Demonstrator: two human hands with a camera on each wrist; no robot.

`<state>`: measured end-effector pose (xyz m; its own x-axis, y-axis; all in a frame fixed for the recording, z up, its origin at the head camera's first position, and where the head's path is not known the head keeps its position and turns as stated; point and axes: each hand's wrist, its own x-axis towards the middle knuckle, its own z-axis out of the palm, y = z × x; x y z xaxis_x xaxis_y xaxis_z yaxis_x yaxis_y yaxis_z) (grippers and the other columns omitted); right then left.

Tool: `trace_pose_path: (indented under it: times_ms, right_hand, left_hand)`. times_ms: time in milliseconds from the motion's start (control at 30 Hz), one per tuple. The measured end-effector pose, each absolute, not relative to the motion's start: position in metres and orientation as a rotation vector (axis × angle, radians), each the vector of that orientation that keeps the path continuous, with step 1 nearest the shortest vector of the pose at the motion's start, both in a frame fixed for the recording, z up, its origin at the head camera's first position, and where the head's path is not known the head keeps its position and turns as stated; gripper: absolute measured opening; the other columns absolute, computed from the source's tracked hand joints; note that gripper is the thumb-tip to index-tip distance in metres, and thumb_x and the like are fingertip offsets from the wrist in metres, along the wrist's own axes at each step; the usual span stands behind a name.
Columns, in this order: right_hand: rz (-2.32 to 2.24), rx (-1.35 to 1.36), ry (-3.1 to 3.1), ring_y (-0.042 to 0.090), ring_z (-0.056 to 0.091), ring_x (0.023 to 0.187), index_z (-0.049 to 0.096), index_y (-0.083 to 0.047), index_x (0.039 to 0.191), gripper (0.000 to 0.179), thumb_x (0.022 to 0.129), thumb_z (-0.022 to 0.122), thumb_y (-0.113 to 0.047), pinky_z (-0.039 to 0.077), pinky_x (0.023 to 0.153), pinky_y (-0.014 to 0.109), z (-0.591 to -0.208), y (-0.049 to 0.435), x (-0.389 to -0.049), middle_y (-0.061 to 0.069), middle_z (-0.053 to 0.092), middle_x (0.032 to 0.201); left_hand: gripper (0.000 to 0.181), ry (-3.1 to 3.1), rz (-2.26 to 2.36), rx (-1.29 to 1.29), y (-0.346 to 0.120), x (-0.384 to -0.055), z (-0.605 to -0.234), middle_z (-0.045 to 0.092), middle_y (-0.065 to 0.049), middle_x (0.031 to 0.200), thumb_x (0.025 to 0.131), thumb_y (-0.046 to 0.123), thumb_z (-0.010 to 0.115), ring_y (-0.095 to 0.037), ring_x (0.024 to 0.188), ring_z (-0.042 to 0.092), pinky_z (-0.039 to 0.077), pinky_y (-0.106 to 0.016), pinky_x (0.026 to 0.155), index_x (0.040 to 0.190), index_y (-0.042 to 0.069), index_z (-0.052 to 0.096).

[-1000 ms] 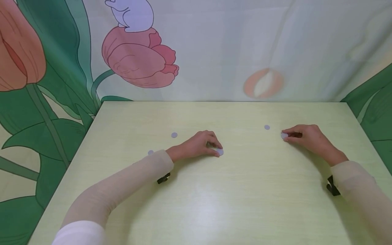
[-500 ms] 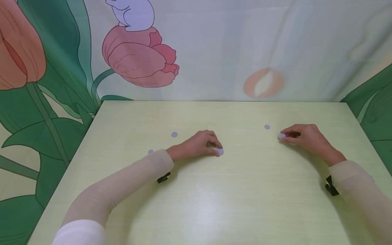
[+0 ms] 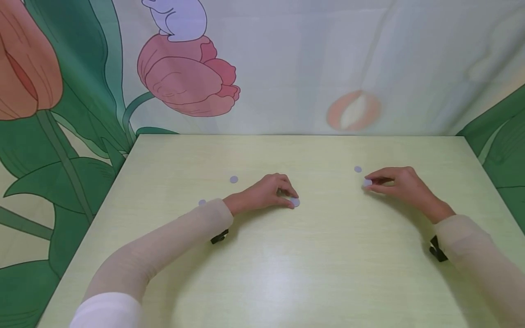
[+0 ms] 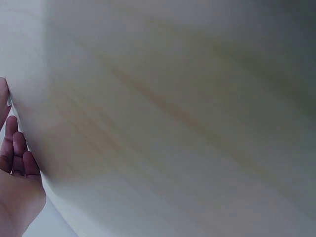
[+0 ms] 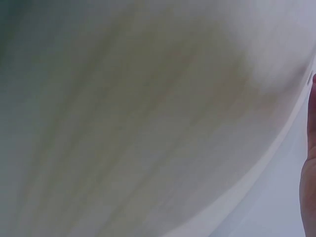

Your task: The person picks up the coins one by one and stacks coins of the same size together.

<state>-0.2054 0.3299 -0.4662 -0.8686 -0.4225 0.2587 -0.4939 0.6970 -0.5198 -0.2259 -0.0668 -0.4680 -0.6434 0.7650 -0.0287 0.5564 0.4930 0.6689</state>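
My left hand (image 3: 272,191) pinches a small, round, pale lilac disc (image 3: 295,202) between thumb and fingertips near the middle of the table. To the right, my right hand (image 3: 399,184) pinches a similar disc (image 3: 367,183) by its edge, close over the tabletop. Just beyond that one lies another lilac disc (image 3: 358,169). A further disc (image 3: 234,179) lies flat behind my left forearm, and one more disc (image 3: 202,202) is partly hidden by the left sleeve. In the left wrist view, curled fingers (image 4: 19,150) show at the left edge; the right wrist view catches only a sliver of hand.
The pale wooden table (image 3: 262,259) reaches back to a hanging cloth (image 3: 287,59) printed with tulips, leaves and a white animal. Beige sleeves (image 3: 164,248) cover both forearms, and a black wrist device (image 3: 438,249) sits under each cuff.
My right hand has slid left with its disc, bringing it nearer the disc lying behind it. The left hand and its disc stay in place.
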Motion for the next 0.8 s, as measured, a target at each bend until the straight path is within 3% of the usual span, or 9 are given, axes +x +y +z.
trace_pose_path:
  times_ms: [600,800]
  right_hand:
    - [0.942,0.817,-2.774,0.024,0.074,0.097,0.081,-0.015,0.106,0.029,0.078,0.088,-0.013,0.048,0.076,0.012,-0.464,0.304,-0.201,-0.001,0.079,0.099]
    - [0.965,0.875,-2.755,0.017,0.073,0.1,0.082,-0.016,0.105,0.029,0.077,0.089,-0.013,0.046,0.081,0.01,-0.466,0.298,-0.202,-0.003,0.079,0.098]
  left_hand:
    - [0.03,2.416,0.911,1.104,-0.067,-0.228,-0.471,0.066,0.002,0.105,0.085,0.024,0.084,-0.012,0.1,0.058,0.046,-0.026,0.087,0.112,0.012,0.079]
    - [0.029,2.418,0.908,1.097,-0.066,-0.229,-0.472,0.066,0.003,0.104,0.085,0.025,0.084,-0.011,0.099,0.058,0.047,-0.025,0.086,0.111,0.013,0.079]
